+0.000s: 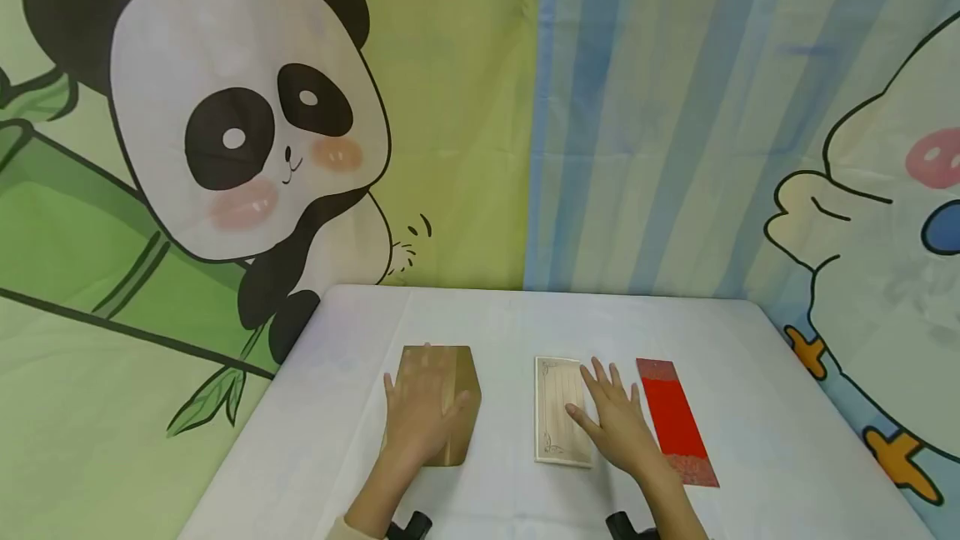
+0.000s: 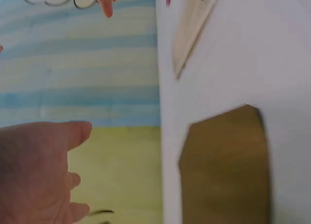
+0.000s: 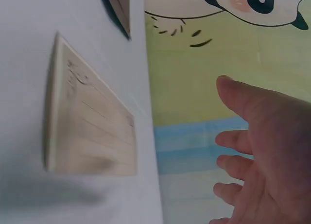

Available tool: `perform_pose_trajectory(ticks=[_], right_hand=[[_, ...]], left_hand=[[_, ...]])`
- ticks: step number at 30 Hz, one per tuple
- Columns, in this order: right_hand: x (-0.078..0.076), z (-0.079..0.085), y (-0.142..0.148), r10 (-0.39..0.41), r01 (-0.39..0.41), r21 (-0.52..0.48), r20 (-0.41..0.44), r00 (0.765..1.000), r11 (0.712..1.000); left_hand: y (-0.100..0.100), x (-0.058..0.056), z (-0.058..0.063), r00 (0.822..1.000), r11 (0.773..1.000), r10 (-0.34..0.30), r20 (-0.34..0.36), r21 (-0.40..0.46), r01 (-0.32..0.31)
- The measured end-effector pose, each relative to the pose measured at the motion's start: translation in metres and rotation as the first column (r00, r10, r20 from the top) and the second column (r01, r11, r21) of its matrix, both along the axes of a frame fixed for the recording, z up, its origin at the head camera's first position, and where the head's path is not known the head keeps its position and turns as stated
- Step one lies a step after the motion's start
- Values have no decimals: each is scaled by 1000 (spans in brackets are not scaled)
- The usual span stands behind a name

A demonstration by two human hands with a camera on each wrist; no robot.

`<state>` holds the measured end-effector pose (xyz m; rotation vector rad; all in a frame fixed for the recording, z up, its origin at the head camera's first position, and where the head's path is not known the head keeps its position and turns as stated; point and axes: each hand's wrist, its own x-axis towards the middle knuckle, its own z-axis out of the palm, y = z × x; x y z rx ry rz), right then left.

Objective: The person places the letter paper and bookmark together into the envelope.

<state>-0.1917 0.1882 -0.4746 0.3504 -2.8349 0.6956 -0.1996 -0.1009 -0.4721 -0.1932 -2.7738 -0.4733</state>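
A flat brown envelope-like piece [image 1: 463, 369] with cut corners lies on the left of the white table. My left hand [image 1: 420, 415] hovers over it with fingers spread; the left wrist view shows a gap between that hand and the brown piece [image 2: 226, 170]. To its right lies a cream lined notepad [image 1: 557, 415] with ornamented corners. Above the notepad's right edge my right hand [image 1: 621, 427] hangs with fingers apart, holding nothing. The right wrist view has the notepad [image 3: 97, 131] apart from the fingers. A long red strip [image 1: 675, 419] with patterned ends lies beyond that hand.
The white table [image 1: 495, 323] has rounded far corners. Behind it hang a green cloth with a panda [image 1: 247, 107] and a blue striped cloth [image 1: 675, 107] with a white cartoon figure. Black wrist-camera parts [image 1: 408, 527] show at the bottom edge.
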Motion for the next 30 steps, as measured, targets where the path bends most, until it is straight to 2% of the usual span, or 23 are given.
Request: perform_pose_trajectory(ticks=[4,7,12,15,23,26,30], right_hand=[[-9,-26,-20,52,-53,-134,-8,999,990],[-17,-46,-31,59,-62,-164,-27,998,985],[-25,-75,-43,62,-62,-37,13,998,997],[-24,-85,-47,89,-91,28,54,995,995],[-23,-93,-50,83,-82,100,-3,997,992],[-22,-95,-50,74,-72,113,-13,997,991],[-21,-97,-47,66,-62,105,-37,997,993]], left_hand=[[-12,1,-24,989,995,65,134,68,-74],[-18,-2,-44,983,995,61,174,66,-73],[-26,-7,-75,979,1000,-14,204,2,14],[-30,-8,-88,980,999,-30,197,-19,35],[-30,-13,-107,998,996,6,61,-94,0],[-27,-12,-110,998,995,18,54,-103,-12],[-18,-10,-110,998,996,3,65,-94,3]])
